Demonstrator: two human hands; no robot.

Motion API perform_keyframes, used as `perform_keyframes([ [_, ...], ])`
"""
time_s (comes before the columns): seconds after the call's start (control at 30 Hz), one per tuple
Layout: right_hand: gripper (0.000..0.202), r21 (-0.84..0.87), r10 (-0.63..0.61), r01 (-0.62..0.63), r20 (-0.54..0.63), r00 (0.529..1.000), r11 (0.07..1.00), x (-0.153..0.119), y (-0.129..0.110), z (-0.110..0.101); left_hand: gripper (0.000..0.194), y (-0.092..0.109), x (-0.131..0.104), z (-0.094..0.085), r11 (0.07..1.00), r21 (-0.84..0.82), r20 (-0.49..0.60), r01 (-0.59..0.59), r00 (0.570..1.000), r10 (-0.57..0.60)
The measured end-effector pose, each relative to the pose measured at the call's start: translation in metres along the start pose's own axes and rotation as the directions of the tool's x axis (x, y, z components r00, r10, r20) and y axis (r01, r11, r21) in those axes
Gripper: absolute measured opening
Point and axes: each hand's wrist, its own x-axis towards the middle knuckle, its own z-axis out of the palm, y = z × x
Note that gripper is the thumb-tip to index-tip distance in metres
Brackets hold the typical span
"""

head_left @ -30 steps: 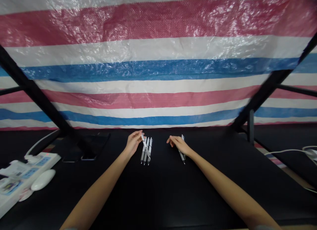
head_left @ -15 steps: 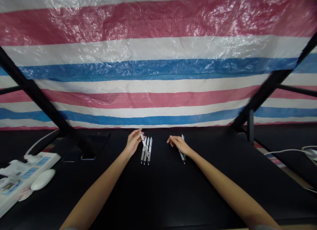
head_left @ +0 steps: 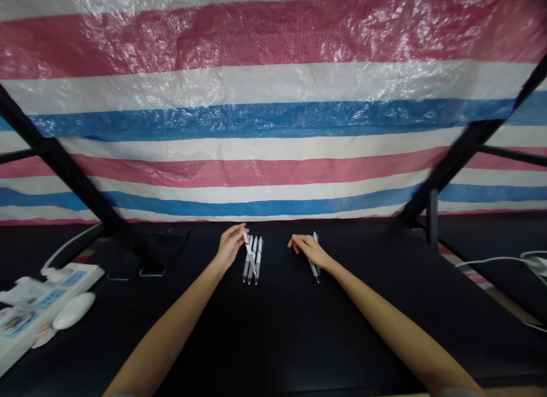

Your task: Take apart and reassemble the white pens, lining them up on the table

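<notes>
My left hand [head_left: 231,246] pinches a white and grey pen [head_left: 249,249] near its upper end. That pen slants across several similar pens lying side by side on the black tabletop, among them a white pen with a grey grip [head_left: 258,260]. To the right, my right hand [head_left: 308,249] rests low over the table with its fingers loosely bent and apart. Beneath that hand lies at least one more pen [head_left: 314,270], partly covered by the palm, with its top and tip showing; whether the hand touches it I cannot tell.
On the left stand a white power strip [head_left: 51,300] with plugs and a white mouse-shaped object [head_left: 74,310]. Dark flat devices [head_left: 152,270] lie behind them. Black frame bars [head_left: 64,163] rise at both sides before a striped plastic sheet [head_left: 273,172]. A white cable [head_left: 491,260] runs at right.
The pen in my left hand has shifted very slightly, its lower end a little to the left. My right hand has stayed in place.
</notes>
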Motion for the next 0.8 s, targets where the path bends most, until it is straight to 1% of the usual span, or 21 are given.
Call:
perform_keyframes([
  [0.23, 0.060, -0.012, -0.004, 0.004, -0.005, 1.000, 1.000, -0.0002, -0.0017, 0.0000, 0.030, -0.0006, 0.0012, -0.0010, 1.000, 0.009, -0.023, -0.010, 1.000, 0.010],
  [0.57, 0.062, -0.003, 0.012, -0.012, -0.007, 1.000, 1.000, -0.0010, -0.0024, -0.0001, 0.027, -0.0042, 0.0030, -0.0049, 1.000, -0.001, 0.018, -0.020, 1.000, 0.020],
  [0.8, 0.063, -0.007, 0.015, -0.015, -0.005, 1.000, 1.000, -0.0016, -0.0052, -0.0010, 0.026, -0.0037, 0.0044, -0.0040, 0.999, 0.005, -0.042, -0.039, 0.998, 0.039],
])
